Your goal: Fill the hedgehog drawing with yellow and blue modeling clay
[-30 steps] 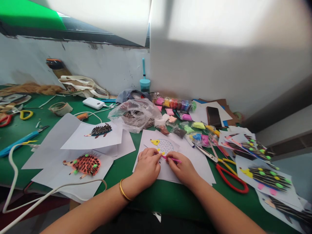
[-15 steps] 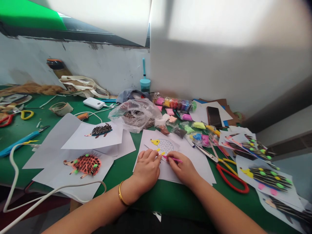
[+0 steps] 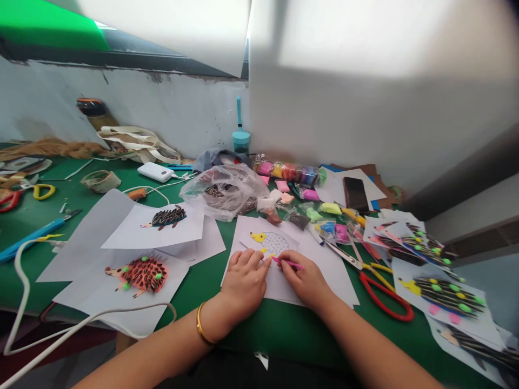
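Observation:
A hedgehog drawing [image 3: 276, 244] lies on white paper in front of me. Its outlined body is filled with small marks, and its head and feet are yellow, apparently modelling clay. My left hand [image 3: 245, 278] rests palm down on the paper, fingers laid out and fingertips beside the yellow feet [image 3: 264, 250]. Between the thumb and fingers of my right hand [image 3: 304, 278] is a slim pink modelling tool [image 3: 292, 264]. Its tip points left, close to the lower foot and the left fingertips; whether it touches the clay I cannot tell.
Clay packets [image 3: 310, 194] and a plastic bag of seeds [image 3: 231, 192] lie behind the paper. Red-handled scissors [image 3: 385, 294] and finished hedgehog pictures [image 3: 446, 297] are at right. More hedgehog pictures [image 3: 148, 275], a white cable [image 3: 121, 310] and a blue craft knife [image 3: 36, 237] lie left.
The pink modelling tool and my right hand have shifted very slightly. My left hand keeps its place on the paper.

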Action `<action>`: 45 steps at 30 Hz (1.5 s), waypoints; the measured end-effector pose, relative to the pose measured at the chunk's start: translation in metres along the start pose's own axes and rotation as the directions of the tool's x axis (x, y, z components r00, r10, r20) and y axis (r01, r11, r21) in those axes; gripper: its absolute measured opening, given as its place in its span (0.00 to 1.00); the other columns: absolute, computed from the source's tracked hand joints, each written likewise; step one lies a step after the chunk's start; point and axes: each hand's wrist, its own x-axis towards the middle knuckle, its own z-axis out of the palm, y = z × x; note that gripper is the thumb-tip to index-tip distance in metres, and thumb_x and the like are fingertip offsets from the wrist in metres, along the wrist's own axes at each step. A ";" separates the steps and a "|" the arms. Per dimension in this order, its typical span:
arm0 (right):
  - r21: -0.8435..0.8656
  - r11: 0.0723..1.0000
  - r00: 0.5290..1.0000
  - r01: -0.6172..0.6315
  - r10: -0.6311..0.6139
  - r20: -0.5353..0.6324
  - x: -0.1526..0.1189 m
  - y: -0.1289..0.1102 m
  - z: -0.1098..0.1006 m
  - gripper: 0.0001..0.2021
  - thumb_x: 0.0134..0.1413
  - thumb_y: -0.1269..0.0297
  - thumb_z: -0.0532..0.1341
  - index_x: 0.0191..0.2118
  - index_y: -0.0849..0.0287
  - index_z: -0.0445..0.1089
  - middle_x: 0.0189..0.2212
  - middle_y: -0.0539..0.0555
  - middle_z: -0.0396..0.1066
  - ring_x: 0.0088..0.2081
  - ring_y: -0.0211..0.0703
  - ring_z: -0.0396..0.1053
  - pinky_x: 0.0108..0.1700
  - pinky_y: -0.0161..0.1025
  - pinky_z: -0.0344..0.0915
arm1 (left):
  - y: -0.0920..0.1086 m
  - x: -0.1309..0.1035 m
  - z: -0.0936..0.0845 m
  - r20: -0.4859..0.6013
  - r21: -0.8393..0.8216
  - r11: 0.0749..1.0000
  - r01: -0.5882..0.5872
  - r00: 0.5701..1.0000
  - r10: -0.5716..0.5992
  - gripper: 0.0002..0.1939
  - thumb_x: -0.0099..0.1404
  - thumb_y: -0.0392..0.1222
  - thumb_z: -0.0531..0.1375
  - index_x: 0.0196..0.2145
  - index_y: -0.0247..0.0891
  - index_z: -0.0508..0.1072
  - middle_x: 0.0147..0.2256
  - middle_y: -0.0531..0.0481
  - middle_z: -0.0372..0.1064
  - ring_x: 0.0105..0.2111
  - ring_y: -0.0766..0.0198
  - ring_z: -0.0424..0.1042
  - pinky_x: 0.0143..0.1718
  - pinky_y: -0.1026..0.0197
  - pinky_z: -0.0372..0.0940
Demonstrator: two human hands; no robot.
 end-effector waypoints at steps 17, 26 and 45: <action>-0.025 0.996 0.993 -0.081 0.079 -0.091 0.000 0.003 -0.007 0.10 0.64 0.60 0.53 0.42 0.55 0.70 0.38 0.53 0.76 0.40 0.45 0.74 0.42 0.40 0.68 | -0.021 0.001 -0.007 0.025 -0.112 0.992 0.055 0.998 -0.052 0.17 0.65 0.34 0.54 0.49 0.42 0.74 0.54 0.45 0.71 0.57 0.52 0.66 0.64 0.41 0.49; -0.254 0.966 0.979 0.037 -0.086 -0.184 0.007 0.021 -0.017 0.14 0.67 0.63 0.50 0.50 0.55 0.70 0.46 0.56 0.74 0.49 0.48 0.69 0.52 0.45 0.64 | -0.008 -0.005 -0.009 0.054 -0.164 0.986 0.036 0.998 -0.027 0.13 0.67 0.37 0.55 0.47 0.45 0.73 0.49 0.47 0.73 0.53 0.54 0.69 0.67 0.35 0.39; -0.735 0.677 0.999 -0.030 0.040 -0.004 -0.002 0.023 -0.032 0.24 0.56 0.76 0.52 0.57 0.53 0.69 0.58 0.58 0.67 0.57 0.55 0.63 0.54 0.52 0.58 | -0.023 0.026 -0.014 0.059 -0.158 0.980 0.125 0.991 -0.117 0.19 0.64 0.40 0.59 0.53 0.40 0.69 0.57 0.41 0.67 0.58 0.50 0.64 0.64 0.37 0.50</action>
